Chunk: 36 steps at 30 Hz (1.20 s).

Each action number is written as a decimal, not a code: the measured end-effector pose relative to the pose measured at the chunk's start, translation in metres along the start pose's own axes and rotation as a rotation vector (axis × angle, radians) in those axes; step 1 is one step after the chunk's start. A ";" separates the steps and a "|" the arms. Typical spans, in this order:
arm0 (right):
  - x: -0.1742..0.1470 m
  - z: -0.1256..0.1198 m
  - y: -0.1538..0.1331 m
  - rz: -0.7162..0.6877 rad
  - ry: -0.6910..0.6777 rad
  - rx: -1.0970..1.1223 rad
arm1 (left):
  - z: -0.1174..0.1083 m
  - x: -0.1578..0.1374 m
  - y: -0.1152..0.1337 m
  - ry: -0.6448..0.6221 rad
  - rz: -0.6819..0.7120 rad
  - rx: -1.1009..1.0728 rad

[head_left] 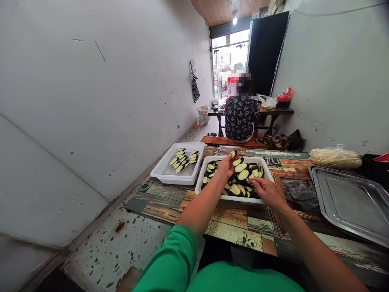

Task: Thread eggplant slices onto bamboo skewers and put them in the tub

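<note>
My left hand point(224, 168) is over the far side of a white tub point(199, 187) and pinches an eggplant slice point(233, 154) between thumb and fingers. My right hand point(265, 190) is closed at the tub's near right side, its fingertips gripping the end of a thin skewer. A row of eggplant slices point(243, 174) runs from those fingertips toward my left hand; the stick is mostly hidden behind them. Many loose dark-skinned slices fill the tub. To the left, a second white tub point(161, 177) holds several skewered rows of eggplant point(179, 161).
Bare bamboo skewers point(277, 221) lie right of the tub, beside a grey cloth point(299, 192). Metal trays point(349, 198) and a bagged skewer bundle point(336, 157) sit farther right. Ahead, a person point(241, 117) sits on a bench point(212, 140), back turned.
</note>
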State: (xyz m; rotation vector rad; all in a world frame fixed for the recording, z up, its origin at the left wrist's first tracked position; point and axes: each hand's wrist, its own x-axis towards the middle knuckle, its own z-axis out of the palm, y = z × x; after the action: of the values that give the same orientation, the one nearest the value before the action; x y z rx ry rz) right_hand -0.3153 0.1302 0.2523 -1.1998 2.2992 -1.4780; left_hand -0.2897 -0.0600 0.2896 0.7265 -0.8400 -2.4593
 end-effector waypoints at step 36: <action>0.004 0.006 0.012 0.081 0.062 0.159 | -0.003 -0.007 0.002 -0.266 0.142 -0.009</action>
State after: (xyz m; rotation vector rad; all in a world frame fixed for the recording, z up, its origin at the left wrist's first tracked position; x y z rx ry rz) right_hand -0.3212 0.1260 0.2405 -1.0208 2.1920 -1.6549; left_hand -0.2820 -0.0593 0.2915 0.3261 -0.9404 -2.4612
